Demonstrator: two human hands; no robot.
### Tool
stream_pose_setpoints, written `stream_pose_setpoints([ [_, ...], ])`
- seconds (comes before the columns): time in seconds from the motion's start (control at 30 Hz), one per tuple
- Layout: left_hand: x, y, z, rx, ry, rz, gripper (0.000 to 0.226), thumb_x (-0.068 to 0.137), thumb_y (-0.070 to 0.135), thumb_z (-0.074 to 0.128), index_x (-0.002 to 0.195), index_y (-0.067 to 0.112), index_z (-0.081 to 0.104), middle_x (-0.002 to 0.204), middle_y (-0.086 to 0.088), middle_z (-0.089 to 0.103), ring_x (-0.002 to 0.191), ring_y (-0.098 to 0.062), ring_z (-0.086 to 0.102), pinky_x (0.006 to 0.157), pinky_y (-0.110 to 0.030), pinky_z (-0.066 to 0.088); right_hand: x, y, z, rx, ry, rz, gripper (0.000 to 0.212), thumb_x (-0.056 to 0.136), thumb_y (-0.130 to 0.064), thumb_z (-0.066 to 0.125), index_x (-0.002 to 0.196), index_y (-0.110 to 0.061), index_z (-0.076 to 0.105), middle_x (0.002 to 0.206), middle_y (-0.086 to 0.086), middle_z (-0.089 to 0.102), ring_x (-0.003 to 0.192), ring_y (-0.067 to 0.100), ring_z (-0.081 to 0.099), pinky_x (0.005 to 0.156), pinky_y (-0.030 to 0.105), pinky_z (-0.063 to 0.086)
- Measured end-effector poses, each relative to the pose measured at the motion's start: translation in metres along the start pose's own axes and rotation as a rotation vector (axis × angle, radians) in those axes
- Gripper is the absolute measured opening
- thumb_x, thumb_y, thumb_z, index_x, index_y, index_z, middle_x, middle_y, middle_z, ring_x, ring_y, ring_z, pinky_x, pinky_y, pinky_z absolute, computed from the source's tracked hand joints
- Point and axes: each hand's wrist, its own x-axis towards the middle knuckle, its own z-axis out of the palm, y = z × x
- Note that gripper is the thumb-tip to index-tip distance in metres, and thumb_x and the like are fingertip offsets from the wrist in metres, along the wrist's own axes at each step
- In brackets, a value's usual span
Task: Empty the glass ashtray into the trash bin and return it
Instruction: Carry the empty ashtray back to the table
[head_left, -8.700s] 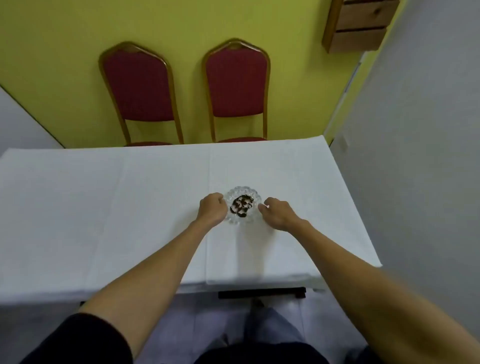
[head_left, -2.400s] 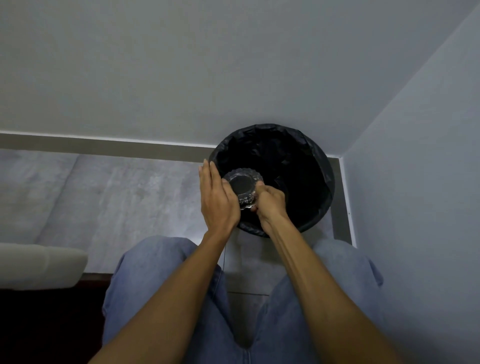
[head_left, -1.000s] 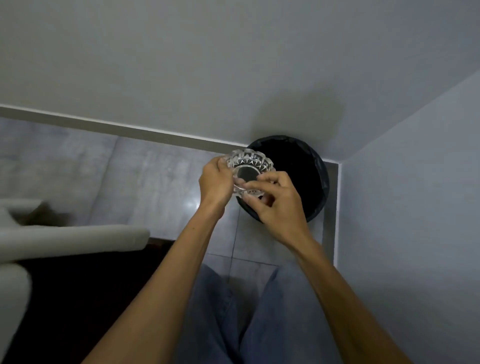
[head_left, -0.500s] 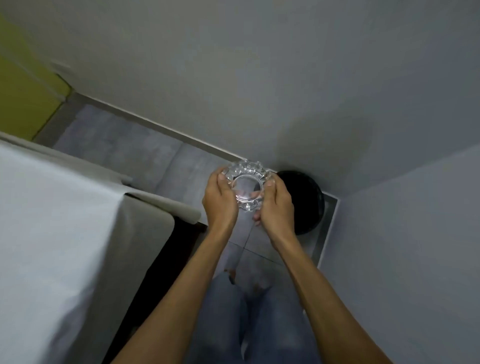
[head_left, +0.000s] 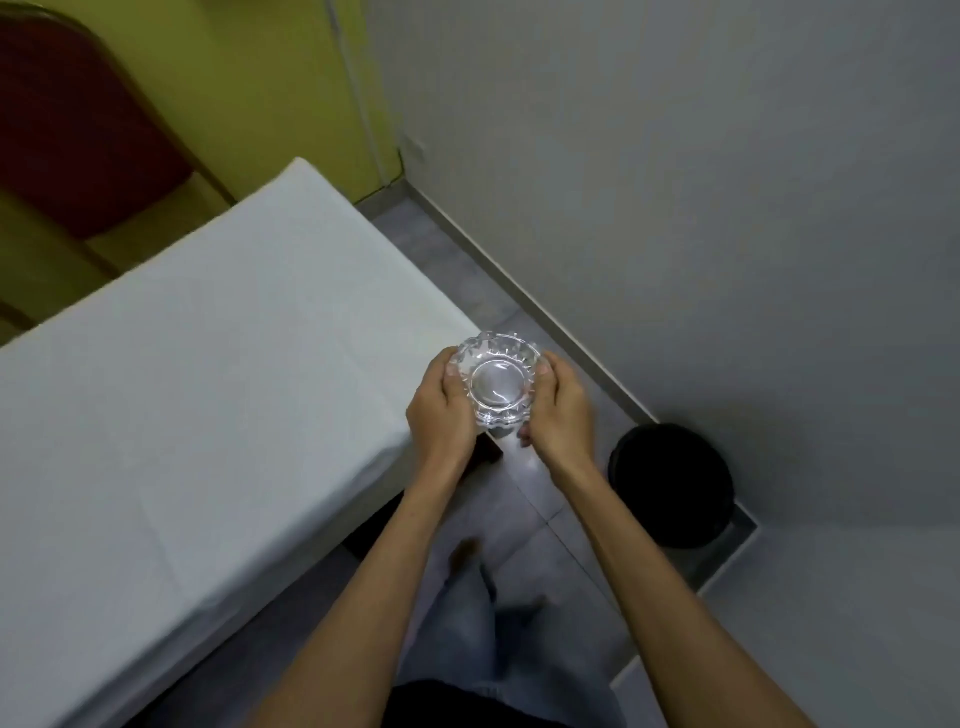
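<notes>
The clear cut-glass ashtray (head_left: 497, 383) is upright and empty, held in the air between both hands just past the right corner of the white-clothed table (head_left: 208, 405). My left hand (head_left: 441, 415) grips its left rim and my right hand (head_left: 558, 415) grips its right rim. The black trash bin (head_left: 672, 483), lined with a black bag, stands on the floor in the corner, lower right of my hands and apart from them.
Grey walls (head_left: 675, 208) close in on the right and meet at the corner behind the bin. A red chair (head_left: 78, 130) stands against the yellow wall beyond the table. Grey floor tiles run between table and wall. My legs show below.
I have turned from the bin toward the table. The bin has slid to the lower right, the table fills the left, and the ashtray stays held in both hands.
</notes>
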Motion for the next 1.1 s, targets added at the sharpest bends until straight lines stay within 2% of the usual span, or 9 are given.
stream_pose_setpoints([
  [0.07, 0.004, -0.005, -0.032, -0.027, 0.098, -0.049, 0.037, 0.104, 0.021, 0.036, 0.133, 0.020, 0.059, 0.130, 0.002, 0.065, 0.116, -0.014, 0.059, 0.091, -0.014, 0.036, -0.011, -0.024, 0.021, -0.029, -0.096, -0.055, 0.029, 0.099, -0.045, 0.035, 0.113, -0.038, 0.059, 0.094, 0.002, 0.074, 0.073, 0.028, 0.072, 0.067, 0.050, 0.061],
  [0.17, 0.011, -0.016, -0.070, -0.050, 0.207, -0.115, 0.037, 0.104, 0.019, 0.035, 0.133, 0.020, 0.059, 0.124, -0.001, 0.068, 0.101, -0.008, 0.056, 0.082, -0.010, 0.034, -0.020, -0.052, 0.053, -0.052, -0.239, -0.072, 0.029, 0.104, -0.032, 0.037, 0.122, -0.027, 0.059, 0.099, 0.009, 0.070, 0.059, 0.023, 0.065, 0.057, 0.042, 0.061],
  [0.27, 0.023, -0.031, -0.105, -0.045, 0.276, -0.152, 0.037, 0.104, 0.019, 0.034, 0.132, 0.021, 0.058, 0.116, -0.004, 0.071, 0.102, -0.018, 0.062, 0.084, -0.020, 0.039, -0.027, -0.075, 0.089, -0.082, -0.344, -0.118, 0.030, 0.105, -0.030, 0.038, 0.125, -0.025, 0.060, 0.102, 0.009, 0.071, 0.063, 0.024, 0.065, 0.061, 0.043, 0.062],
  [0.4, 0.048, -0.055, -0.148, 0.028, 0.308, -0.175, 0.038, 0.104, 0.018, 0.034, 0.133, 0.018, 0.058, 0.116, -0.006, 0.071, 0.110, -0.024, 0.063, 0.086, -0.022, 0.041, -0.033, -0.093, 0.139, -0.163, -0.465, -0.124, 0.032, 0.105, -0.028, 0.036, 0.129, -0.023, 0.058, 0.103, 0.008, 0.069, 0.062, 0.027, 0.068, 0.050, 0.030, 0.059],
  [0.57, 0.073, -0.088, -0.190, 0.055, 0.300, -0.230, 0.038, 0.102, 0.020, 0.036, 0.132, 0.017, 0.059, 0.122, -0.008, 0.070, 0.114, -0.029, 0.062, 0.098, -0.039, 0.049, -0.038, -0.093, 0.199, -0.259, -0.528, -0.126, 0.030, 0.103, -0.036, 0.037, 0.120, -0.017, 0.053, 0.104, 0.013, 0.069, 0.081, 0.035, 0.072, 0.071, 0.048, 0.062],
  [0.7, 0.086, -0.111, -0.216, 0.041, 0.339, -0.313, 0.037, 0.101, 0.017, 0.037, 0.129, 0.015, 0.061, 0.122, -0.012, 0.069, 0.114, -0.032, 0.062, 0.099, -0.041, 0.049, -0.041, -0.092, 0.241, -0.335, -0.584, -0.175, 0.024, 0.102, -0.040, 0.039, 0.109, -0.020, 0.050, 0.104, 0.011, 0.068, 0.083, 0.034, 0.072, 0.076, 0.050, 0.061],
  [0.9, 0.096, -0.125, -0.235, 0.047, 0.509, -0.384, 0.037, 0.101, 0.011, 0.037, 0.131, 0.011, 0.060, 0.117, -0.018, 0.060, 0.110, -0.033, 0.060, 0.098, -0.039, 0.048, -0.042, -0.101, 0.286, -0.462, -0.667, -0.308, 0.025, 0.103, -0.040, 0.037, 0.101, -0.018, 0.050, 0.091, 0.008, 0.068, 0.078, 0.034, 0.071, 0.074, 0.051, 0.061],
  [1.03, 0.098, -0.124, -0.242, 0.003, 0.554, -0.428, 0.039, 0.102, 0.008, 0.038, 0.136, 0.008, 0.055, 0.129, -0.018, 0.051, 0.116, -0.029, 0.056, 0.102, -0.026, 0.039, -0.041, -0.113, 0.301, -0.544, -0.694, -0.382, 0.027, 0.104, -0.035, 0.037, 0.104, -0.013, 0.052, 0.092, 0.009, 0.067, 0.083, 0.033, 0.068, 0.076, 0.050, 0.059],
  [1.1, 0.101, -0.124, -0.243, -0.019, 0.562, -0.445, 0.040, 0.102, 0.007, 0.037, 0.138, 0.009, 0.054, 0.132, -0.018, 0.049, 0.119, -0.029, 0.054, 0.102, -0.025, 0.037, -0.039, -0.117, 0.306, -0.578, -0.696, -0.393, 0.027, 0.104, -0.030, 0.036, 0.104, -0.010, 0.052, 0.095, 0.012, 0.068, 0.086, 0.034, 0.066, 0.077, 0.049, 0.057],
])
